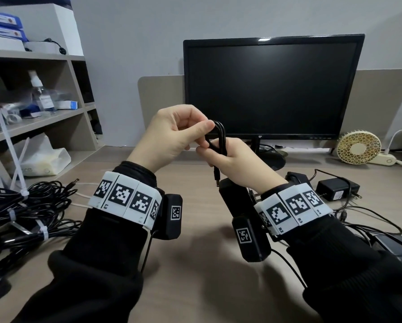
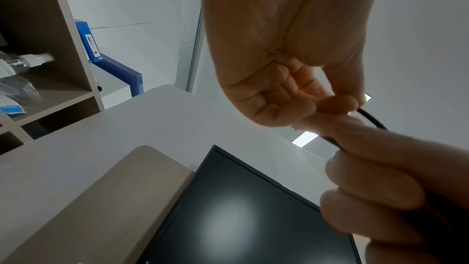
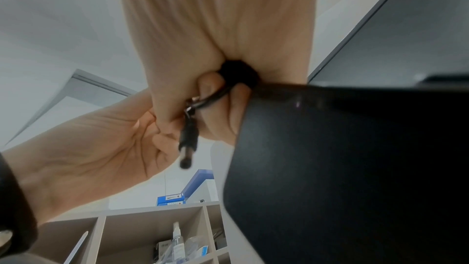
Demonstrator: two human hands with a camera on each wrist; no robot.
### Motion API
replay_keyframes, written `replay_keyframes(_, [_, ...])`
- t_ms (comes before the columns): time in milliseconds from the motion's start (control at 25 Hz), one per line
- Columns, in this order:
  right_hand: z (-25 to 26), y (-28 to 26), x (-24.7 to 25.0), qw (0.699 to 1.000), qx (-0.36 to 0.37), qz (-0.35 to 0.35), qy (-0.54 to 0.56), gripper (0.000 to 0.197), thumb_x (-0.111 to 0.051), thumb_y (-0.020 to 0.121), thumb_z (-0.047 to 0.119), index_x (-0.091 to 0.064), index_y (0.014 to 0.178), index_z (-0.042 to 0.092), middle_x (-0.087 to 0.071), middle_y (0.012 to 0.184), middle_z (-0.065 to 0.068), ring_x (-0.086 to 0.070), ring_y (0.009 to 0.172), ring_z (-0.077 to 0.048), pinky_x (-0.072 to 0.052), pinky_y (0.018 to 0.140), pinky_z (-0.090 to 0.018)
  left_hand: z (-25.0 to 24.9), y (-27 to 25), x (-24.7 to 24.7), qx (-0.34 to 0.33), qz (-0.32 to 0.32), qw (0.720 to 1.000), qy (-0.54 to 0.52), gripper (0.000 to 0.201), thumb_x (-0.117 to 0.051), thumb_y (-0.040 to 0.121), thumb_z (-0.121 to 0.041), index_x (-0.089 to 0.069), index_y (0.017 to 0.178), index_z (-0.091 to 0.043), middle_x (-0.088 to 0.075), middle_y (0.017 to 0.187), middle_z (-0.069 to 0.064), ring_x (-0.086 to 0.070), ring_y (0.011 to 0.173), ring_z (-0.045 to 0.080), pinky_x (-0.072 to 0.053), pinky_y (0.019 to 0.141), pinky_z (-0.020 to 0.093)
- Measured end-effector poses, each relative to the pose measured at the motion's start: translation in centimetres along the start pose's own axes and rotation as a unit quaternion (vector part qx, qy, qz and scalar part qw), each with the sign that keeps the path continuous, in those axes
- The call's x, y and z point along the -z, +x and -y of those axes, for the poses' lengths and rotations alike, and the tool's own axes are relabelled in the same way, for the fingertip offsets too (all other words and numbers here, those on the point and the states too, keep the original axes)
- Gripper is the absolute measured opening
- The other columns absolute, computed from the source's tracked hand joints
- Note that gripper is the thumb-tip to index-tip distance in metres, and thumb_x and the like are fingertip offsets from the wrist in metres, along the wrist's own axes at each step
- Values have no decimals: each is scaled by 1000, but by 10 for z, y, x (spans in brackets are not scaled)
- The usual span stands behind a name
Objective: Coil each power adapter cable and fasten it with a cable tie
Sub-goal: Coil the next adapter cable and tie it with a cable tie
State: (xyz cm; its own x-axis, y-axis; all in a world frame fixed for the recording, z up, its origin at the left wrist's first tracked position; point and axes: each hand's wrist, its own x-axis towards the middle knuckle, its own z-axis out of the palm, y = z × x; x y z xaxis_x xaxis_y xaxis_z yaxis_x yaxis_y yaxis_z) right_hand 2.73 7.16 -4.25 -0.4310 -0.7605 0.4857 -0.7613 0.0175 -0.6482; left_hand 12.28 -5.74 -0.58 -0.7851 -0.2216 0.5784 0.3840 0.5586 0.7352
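Left hand (image 1: 172, 136) fingers (image 1: 201, 130) pinched on the top of the cable (image 1: 221, 136) loop, guiding the next turn; right hand (image 1: 228, 157) curled round the gathered loops to keep them from springing open, adapter (image 1: 230, 199) hanging at 6 o'clock, plug (image 3: 187, 148) dangling free. Tied bundles (image 1: 27, 210) sit at 9 o'clock on the tabletop (image 1: 195, 264), loose adapters (image 1: 335, 190) at 3 o'clock still to be coiled

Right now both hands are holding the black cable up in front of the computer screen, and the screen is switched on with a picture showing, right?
Almost. Both the left hand and the right hand do hold the black cable up in front of the screen, but the screen is dark, with no picture on it. The head view shows it plainly.
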Motion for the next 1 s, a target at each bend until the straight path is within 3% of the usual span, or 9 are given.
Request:
replay_keyframes(200, [1, -1, -4, 998, -48, 16, -28, 45, -43, 100, 36, -51, 59, 22, -53, 44, 18, -48, 47, 4, -34, 50, -11, 6, -4, 7, 107, 18, 992, -69, 13, -49, 98, -18, -61, 96, -19, -66, 76, -7, -69, 83, 13, -49, 73, 29])
replay_keyframes(320, [-2, 0, -8, 997, -73, -18, -12, 50, -39, 101, 36, -44, 56, 16, -49, 40, 9, -45, 40, -2, -37, 54, -22, 34, 2, 19, 198, -13, 980, 32, 16, -48, 98, -20, -61, 88, -20, -64, 86, -3, -64, 82, 12, -48, 71, 32])
replay_keyframes(400, [-5, 3, -7, 994, -78, -63, 38, 46, -40, 101, 35, -38, 60, 15, -42, 43, 8, -42, 41, -6, -38, 56, -27, 61, 11, 28, 301, 2, 945, 128, 12, -50, 97, -22, -60, 94, -17, -61, 98, 3, -58, 89, 18, -46, 67, 29])
replay_keyframes(480, [-5, 5, -3, 988, -85, -101, 81, 43, -40, 101, 36, -40, 63, 14, -44, 48, 6, -50, 45, -12, -44, 55, -32, 91, 21, 32, 375, 85, 884, 268, 20, -50, 97, -24, -59, 110, -13, -58, 106, 9, -55, 94, 24, -42, 64, 26])
replay_keyframes(600, [-4, 2, 7, 980, -86, -136, 115, 42, -38, 102, 35, -43, 67, 11, -48, 48, 3, -53, 41, -12, -46, 47, -26, 128, 36, 27, 398, 186, 798, 412, 35, -51, 95, -26, -58, 124, -7, -60, 125, 11, -57, 112, 27, -43, 87, 29])
replay_keyframes(760, [-5, 3, 16, 975, -65, -164, 135, 42, -38, 103, 31, -43, 66, 11, -47, 42, 6, -42, 35, -6, -36, 42, -18, 147, 50, 20, 426, 204, 756, 454, 36, -49, 97, -21, -55, 127, -3, -54, 133, 13, -51, 122, 26, -38, 97, 28])
replay_keyframes(880, [-12, 5, 18, 975, -57, -172, 131, 45, -38, 103, 31, -41, 61, 14, -44, 40, 9, -41, 35, -5, -33, 46, -19, 158, 51, 20, 406, 247, 725, 498, 30, -48, 98, -15, -57, 122, 0, -54, 113, 12, -50, 101, 24, -39, 78, 24])
replay_keyframes(960, [-17, 6, 19, 972, -61, -169, 152, 44, -40, 102, 32, -39, 61, 16, -40, 40, 12, -38, 35, -4, -31, 43, -18, 160, 48, 24, 403, 216, 722, 520, 12, -51, 93, -10, -61, 94, -5, -53, 93, 9, -47, 82, 22, -37, 58, 24])
replay_keyframes(1000, [-19, 6, 18, 972, -62, -167, 155, 44, -40, 102, 32, -38, 61, 17, -39, 40, 13, -37, 36, -4, -30, 43, -18, 159, 48, 26, 409, 210, 717, 524, 11, -52, 88, -8, -59, 79, -6, -56, 85, 9, -49, 74, 23, -36, 55, 23])
